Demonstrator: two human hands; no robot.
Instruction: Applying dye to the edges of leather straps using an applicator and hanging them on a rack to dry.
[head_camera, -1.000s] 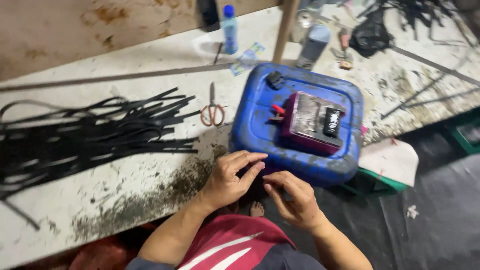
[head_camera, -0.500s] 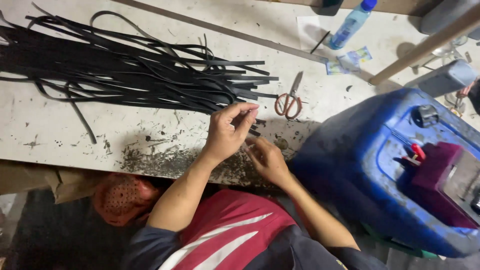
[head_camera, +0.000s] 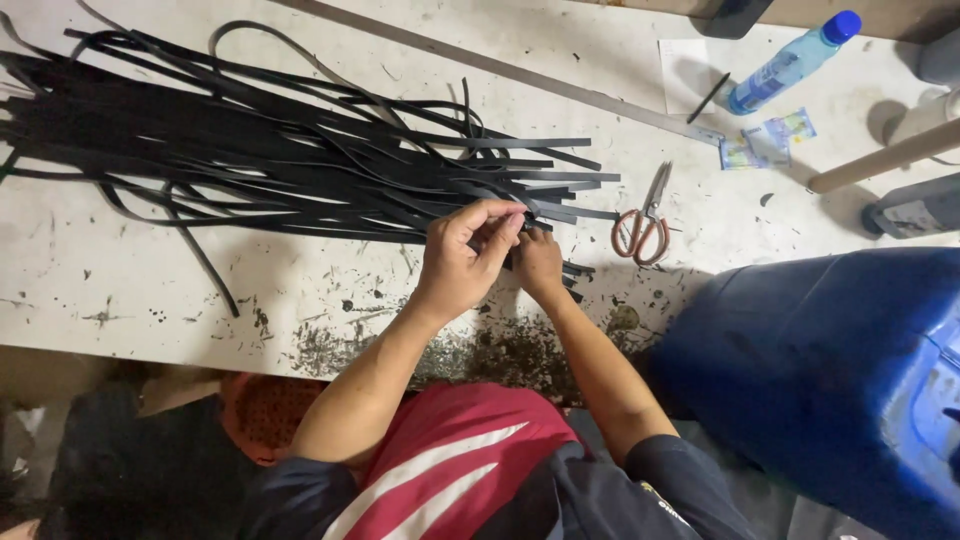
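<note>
Seen from above, a person works at a stained white counter (head_camera: 150, 290). Both hands meet at the near right end of a big pile of long black strips (head_camera: 250, 150). The left hand (head_camera: 462, 262) has its fingers (head_camera: 500, 225) pinched on the tip of one strip, and the right hand (head_camera: 538, 262) sits just beside it, fingers curled around the same strip end, though that hold is partly hidden. The step in hand looks like picking a single strip out of the pile; the next move probably calls for drawing it clear without tangling the others. Red-handled scissors (head_camera: 642, 225) lie near on the right, beside a blue drum (head_camera: 800, 370). A blue bottle (head_camera: 790, 62) lies far right
</note>
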